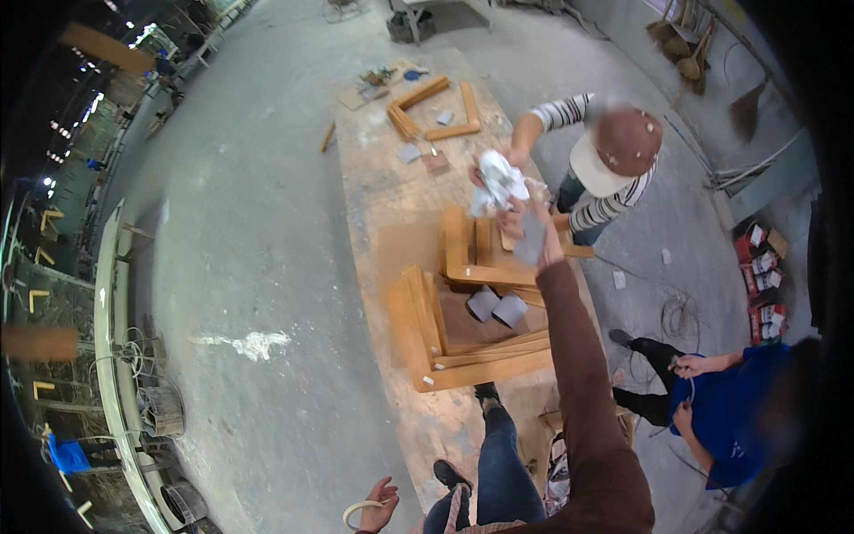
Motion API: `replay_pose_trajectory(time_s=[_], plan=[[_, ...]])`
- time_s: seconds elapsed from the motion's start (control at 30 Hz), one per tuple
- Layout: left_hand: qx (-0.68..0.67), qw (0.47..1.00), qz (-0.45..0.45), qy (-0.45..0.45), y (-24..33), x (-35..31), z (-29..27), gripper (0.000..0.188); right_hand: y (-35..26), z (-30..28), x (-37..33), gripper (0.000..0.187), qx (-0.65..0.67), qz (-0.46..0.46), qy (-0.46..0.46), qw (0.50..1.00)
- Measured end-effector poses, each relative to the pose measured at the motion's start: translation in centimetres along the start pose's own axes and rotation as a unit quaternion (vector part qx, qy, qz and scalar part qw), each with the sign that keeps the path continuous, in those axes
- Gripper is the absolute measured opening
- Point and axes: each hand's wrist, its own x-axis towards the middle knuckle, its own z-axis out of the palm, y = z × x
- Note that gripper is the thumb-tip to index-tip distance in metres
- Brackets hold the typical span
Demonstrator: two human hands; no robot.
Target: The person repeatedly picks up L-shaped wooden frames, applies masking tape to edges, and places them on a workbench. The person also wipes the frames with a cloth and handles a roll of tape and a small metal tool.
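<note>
My right arm, in a brown sleeve, stretches over the worktable to where a co-worker stands across from me. A grey piece of sandpaper (pixel 529 238) is in my right hand (pixel 548 242), its fingers bent around it and partly hidden. Just beyond, the co-worker's hands hold a crumpled white cloth or paper (pixel 501 181), very near my fingertips; I cannot tell whether they touch. Low in the view, my left hand (pixel 382 503) is off the table, fingers apart. A cream ring (pixel 352 511), perhaps a tape roll, sits around its wrist.
Angled wooden frames (pixel 414 329) lie stacked on the worktable (pixel 374 240), two grey sandpaper rolls (pixel 509 310) among them. More frame pieces (pixel 454 133) lie at the far end. Someone in a blue shirt (pixel 729 418) is at the right. Brooms (pixel 694 53) lean on the wall.
</note>
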Motion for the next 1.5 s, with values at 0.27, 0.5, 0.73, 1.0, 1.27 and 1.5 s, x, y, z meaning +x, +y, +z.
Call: replay_pose_trajectory(time_s=[0.27,0.5,0.73,1.0,1.27,1.5], plan=[[-0.083,0.994,0.01,0.069,-2.9,-6.0,-2.4,0.053,7.5,9.3,-5.1,0.025,-0.235,-0.073,0.013,0.969],[-0.433,0.86,0.122,0.239,4.1,-6.5,0.6,0.061,24.6,14.8,-18.1,0.038,-0.325,0.374,-0.273,0.825],[-0.66,0.651,0.258,0.271,0.9,-12.1,2.1,0.052,34.2,23.7,-26.8,0.023,-0.357,0.485,-0.53,0.597],[-0.631,0.577,0.368,0.365,-4.5,-23.2,6.2,0.047,37.6,30.8,-43.0,0.033,-0.443,0.467,-0.619,0.45],[-0.589,0.587,0.338,0.439,-13.9,-32.6,10.6,0.048,41.5,31.2,-55.7,0.032,-0.345,0.506,-0.621,0.489],[-0.459,0.534,0.283,0.651,-22.3,-45.0,7.2,0.059,44.4,32.2,-53.8,0.034,-0.319,0.517,-0.63,0.485]])
